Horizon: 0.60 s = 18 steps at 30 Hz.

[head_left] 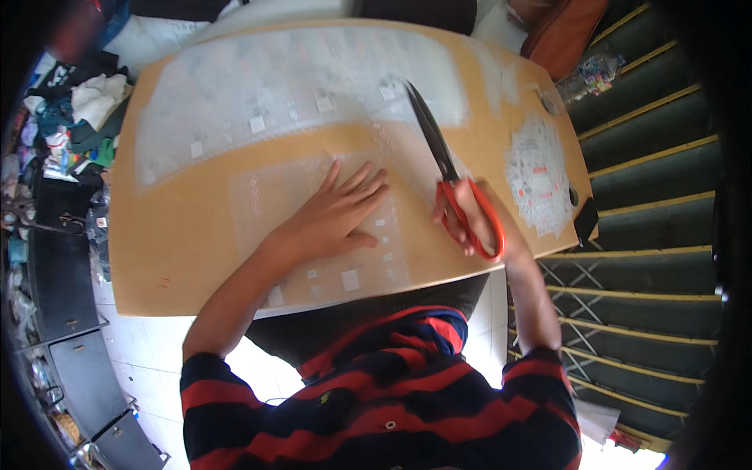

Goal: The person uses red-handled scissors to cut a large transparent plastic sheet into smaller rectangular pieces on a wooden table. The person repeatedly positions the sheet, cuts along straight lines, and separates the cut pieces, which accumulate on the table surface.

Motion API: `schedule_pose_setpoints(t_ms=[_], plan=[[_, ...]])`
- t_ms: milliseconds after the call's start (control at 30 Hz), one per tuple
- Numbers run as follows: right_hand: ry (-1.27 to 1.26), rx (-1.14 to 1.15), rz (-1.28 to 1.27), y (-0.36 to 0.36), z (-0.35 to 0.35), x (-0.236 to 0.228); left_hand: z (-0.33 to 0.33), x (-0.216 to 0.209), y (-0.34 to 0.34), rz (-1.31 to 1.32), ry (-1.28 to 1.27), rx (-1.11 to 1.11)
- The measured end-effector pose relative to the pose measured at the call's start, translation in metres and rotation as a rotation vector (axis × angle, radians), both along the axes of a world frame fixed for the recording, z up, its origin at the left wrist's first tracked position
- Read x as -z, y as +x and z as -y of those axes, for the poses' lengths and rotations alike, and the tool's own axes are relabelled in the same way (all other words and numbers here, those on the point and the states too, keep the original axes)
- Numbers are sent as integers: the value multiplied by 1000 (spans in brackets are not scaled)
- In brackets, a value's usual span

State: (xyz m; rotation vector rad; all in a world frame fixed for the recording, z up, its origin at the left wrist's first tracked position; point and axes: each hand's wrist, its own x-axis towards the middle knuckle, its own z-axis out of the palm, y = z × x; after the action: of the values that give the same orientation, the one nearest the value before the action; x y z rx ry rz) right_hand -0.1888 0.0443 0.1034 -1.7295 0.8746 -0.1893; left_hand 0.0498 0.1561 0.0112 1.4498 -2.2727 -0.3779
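Note:
My left hand [333, 213] lies flat with its fingers spread on a clear printed plastic sheet [270, 188] near the table's front edge. In my right hand [474, 219] is a pair of scissors [439, 141] with red-orange handles and long dark blades. The blades point away from me and to the left, and look closed. Their tip is over the lower edge of a large translucent sheet [305, 78] with small white squares along it. A narrow clear strip reaches from the near sheet toward the blades; whether the blades touch it I cannot tell.
Small white printed cut pieces [539, 174] lie in a spread pile on the right of the wooden table [172, 235]. A roll of tape [551, 102] and a black object [585, 222] are by the right edge. Heaped cloth [94, 110] and grey cabinets [82, 376] stand left; a slatted shutter [650, 196] is right.

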Motion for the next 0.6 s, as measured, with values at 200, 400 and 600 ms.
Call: schedule_pose_setpoints(t_ms=[200, 400, 600], plan=[[-198, 118, 44, -61, -13, 25, -3, -16, 25, 142, 134, -121], [-76, 249, 299, -78, -25, 43, 26, -33, -48, 72, -29, -261], [207, 150, 438, -122, -56, 57, 57, -23, -94, 118, -66, -123]])
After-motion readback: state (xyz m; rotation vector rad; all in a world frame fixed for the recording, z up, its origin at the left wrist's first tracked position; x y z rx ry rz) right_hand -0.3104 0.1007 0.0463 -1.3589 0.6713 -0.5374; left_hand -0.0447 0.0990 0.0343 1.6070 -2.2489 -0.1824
